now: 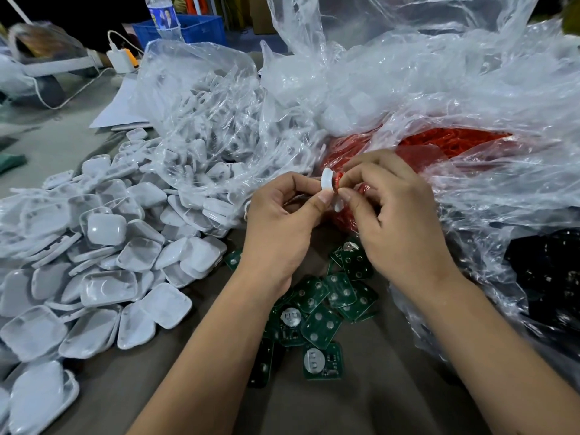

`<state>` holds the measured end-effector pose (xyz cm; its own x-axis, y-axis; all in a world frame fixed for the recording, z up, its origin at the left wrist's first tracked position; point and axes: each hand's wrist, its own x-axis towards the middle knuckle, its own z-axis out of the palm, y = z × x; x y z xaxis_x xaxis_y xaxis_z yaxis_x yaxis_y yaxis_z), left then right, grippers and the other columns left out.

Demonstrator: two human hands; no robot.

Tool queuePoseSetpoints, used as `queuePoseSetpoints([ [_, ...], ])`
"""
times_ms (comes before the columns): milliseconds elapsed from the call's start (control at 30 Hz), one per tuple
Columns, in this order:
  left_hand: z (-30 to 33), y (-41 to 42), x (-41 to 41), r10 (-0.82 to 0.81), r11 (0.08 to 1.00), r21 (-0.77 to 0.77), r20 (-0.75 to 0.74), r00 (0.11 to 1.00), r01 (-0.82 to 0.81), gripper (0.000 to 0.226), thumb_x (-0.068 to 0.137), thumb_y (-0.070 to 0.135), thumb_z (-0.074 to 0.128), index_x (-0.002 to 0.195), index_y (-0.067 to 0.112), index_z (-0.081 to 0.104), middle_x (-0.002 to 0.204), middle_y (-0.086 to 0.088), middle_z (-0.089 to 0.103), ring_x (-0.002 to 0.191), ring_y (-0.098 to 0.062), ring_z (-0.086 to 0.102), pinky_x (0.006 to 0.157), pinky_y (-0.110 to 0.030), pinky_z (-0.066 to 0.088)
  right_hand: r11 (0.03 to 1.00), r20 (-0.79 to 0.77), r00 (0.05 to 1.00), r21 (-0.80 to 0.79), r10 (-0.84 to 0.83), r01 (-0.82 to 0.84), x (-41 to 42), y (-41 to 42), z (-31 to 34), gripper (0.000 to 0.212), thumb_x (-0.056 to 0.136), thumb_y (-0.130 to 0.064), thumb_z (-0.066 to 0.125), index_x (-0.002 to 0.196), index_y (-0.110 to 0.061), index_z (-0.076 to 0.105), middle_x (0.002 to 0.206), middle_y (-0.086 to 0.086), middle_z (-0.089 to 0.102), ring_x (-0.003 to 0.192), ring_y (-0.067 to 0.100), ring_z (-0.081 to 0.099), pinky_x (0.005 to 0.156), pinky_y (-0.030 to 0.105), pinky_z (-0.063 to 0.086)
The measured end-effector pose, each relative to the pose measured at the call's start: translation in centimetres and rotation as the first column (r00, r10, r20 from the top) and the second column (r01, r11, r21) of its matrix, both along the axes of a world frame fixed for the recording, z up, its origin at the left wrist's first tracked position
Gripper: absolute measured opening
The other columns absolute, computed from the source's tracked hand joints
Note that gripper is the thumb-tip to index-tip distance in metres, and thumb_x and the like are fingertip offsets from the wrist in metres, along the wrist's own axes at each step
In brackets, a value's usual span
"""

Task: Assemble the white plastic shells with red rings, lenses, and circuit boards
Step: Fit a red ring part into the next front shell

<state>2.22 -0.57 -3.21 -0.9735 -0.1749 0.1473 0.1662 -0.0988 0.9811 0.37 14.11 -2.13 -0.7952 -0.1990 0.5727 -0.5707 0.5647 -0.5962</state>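
Head view, looking down at two bare hands working just above a grey-brown bench [361, 400]. The left hand [282, 221] holds a white plastic shell [328, 183] edge-on, its grip narrow, thumb and fingers pinching the shell's rim. The right hand [398, 221] pinches a red ring [337, 183] against the shell's face, fingertips curled close. Whether the ring is already seated cannot be told.

Judged from this, the step in hand is fitting the ring onto the shell. To do it well, the left hand should keep the shell steady while the right presses evenly around the ring, so that it does not sit crooked or pop out on one side.

A heap of white shells [103, 271] covers the bench toward its left edge, spilling from a clear plastic bag [201, 108]. Behind the hands lies a bag of red rings [439, 146], wrapped in crumpled clear film [470, 73] that fills the far right of the bench. Green circuit boards [317, 312] lie scattered on the bench under and between the forearms. A dark heap [546, 277] sits by the right edge; what it holds is unclear.

Open room is small: only the bare bench nearest the person, between the forearms and below the boards. The film crowds the right wrist, and the shell heap lies close beside the left forearm.
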Motion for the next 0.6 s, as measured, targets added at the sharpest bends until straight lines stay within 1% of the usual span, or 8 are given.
queuePoseSetpoints([
  [133, -0.18, -0.04, -0.1, -0.014, 1.0, -0.023, -0.016, 1.0, 0.014, 0.009, 0.092, 0.0, 0.072, 0.085, 0.005, 0.071, 0.09, -0.005, 0.077, 0.085, -0.015, 0.072, 0.084, -0.037, 0.058, 0.999, -0.048, 0.999, 0.025, -0.024, 0.026, -0.12, 0.03, -0.09, 0.004, 0.093, -0.002, 0.071, 0.091, -0.006, 0.072, 0.103, 0.001, 0.068, 0.095, 0.018, 0.063, 0.081, 0.038, 0.055],
  [233, -0.31, -0.13, -0.15, -0.022, 0.999, -0.042, -0.024, 0.999, 0.021, 0.009, 0.092, 0.001, 0.073, 0.085, 0.006, 0.071, 0.088, -0.007, 0.077, 0.084, -0.018, 0.073, 0.086, -0.043, 0.06, 0.998, -0.09, 0.995, 0.029, -0.047, 0.049, -0.14, 0.06, -0.17, 0.006, 0.09, -0.003, 0.074, 0.087, -0.008, 0.074, 0.099, 0.001, 0.072, 0.089, 0.015, 0.066, 0.076, 0.033, 0.054],
  [300, -0.35, -0.17, -0.16, -0.016, 0.998, -0.053, -0.028, 0.999, 0.015, 0.012, 0.091, 0.002, 0.074, 0.082, 0.01, 0.071, 0.084, -0.003, 0.077, 0.078, -0.013, 0.071, 0.079, -0.036, 0.057, 0.998, -0.094, 0.994, 0.022, -0.064, 0.066, -0.15, 0.17, -0.13, 0.005, 0.089, -0.005, 0.077, 0.089, -0.01, 0.075, 0.096, -0.002, 0.073, 0.078, -0.002, 0.061, 0.068, 0.018, 0.048],
  [333, -0.36, -0.18, -0.16, -0.015, 0.998, -0.055, -0.029, 0.999, 0.013, 0.013, 0.091, 0.003, 0.074, 0.081, 0.011, 0.071, 0.083, -0.001, 0.076, 0.076, -0.011, 0.07, 0.077, -0.033, 0.054, 0.997, -0.088, 0.994, 0.016, -0.07, 0.072, -0.14, 0.23, -0.14, 0.006, 0.089, -0.007, 0.077, 0.091, -0.011, 0.075, 0.093, -0.006, 0.072, 0.071, -0.009, 0.055, 0.065, 0.01, 0.04],
  [400, -0.36, -0.16, -0.17, -0.017, 0.998, -0.055, -0.028, 0.999, 0.015, 0.013, 0.091, 0.004, 0.075, 0.082, 0.011, 0.072, 0.082, -0.002, 0.076, 0.074, -0.01, 0.068, 0.075, -0.029, 0.051, 0.997, -0.075, 0.994, 0.01, -0.081, 0.082, -0.09, 0.3, -0.24, 0.009, 0.09, -0.009, 0.078, 0.096, -0.013, 0.074, 0.078, -0.021, 0.061, 0.06, -0.015, 0.046, 0.06, 0.005, 0.032],
  [467, -0.42, -0.17, -0.23, -0.011, 0.999, -0.051, -0.023, 1.0, 0.01, 0.014, 0.091, 0.004, 0.075, 0.081, 0.013, 0.072, 0.081, -0.002, 0.076, 0.073, -0.01, 0.068, 0.074, -0.031, 0.051, 0.996, -0.087, 0.993, 0.026, -0.086, 0.088, 0.06, 0.28, -0.15, 0.012, 0.09, -0.01, 0.079, 0.1, -0.012, 0.073, 0.068, -0.034, 0.039, 0.058, -0.015, 0.046, 0.06, 0.005, 0.032],
  [533, -0.46, -0.18, -0.27, -0.005, 0.999, -0.05, -0.018, 1.0, 0.004, 0.015, 0.09, 0.006, 0.075, 0.079, 0.016, 0.072, 0.08, 0.0, 0.075, 0.072, -0.009, 0.067, 0.075, -0.032, 0.051, 0.996, -0.103, 0.991, 0.039, -0.081, 0.085, 0.2, 0.26, 0.08, 0.014, 0.09, -0.009, 0.079, 0.102, -0.01, 0.073, 0.066, -0.036, 0.03, 0.059, -0.016, 0.047, 0.061, 0.004, 0.032],
  [600, -0.43, -0.17, -0.25, -0.006, 0.999, -0.053, -0.016, 1.0, 0.005, 0.013, 0.089, 0.008, 0.075, 0.079, 0.016, 0.073, 0.079, -0.001, 0.075, 0.071, -0.009, 0.066, 0.075, -0.031, 0.05, 0.996, -0.107, 0.992, 0.04, -0.073, 0.077, 0.25, 0.25, 0.24, 0.015, 0.09, -0.008, 0.079, 0.103, -0.009, 0.073, 0.066, -0.036, 0.029, 0.06, -0.016, 0.047, 0.062, 0.003, 0.031],
])
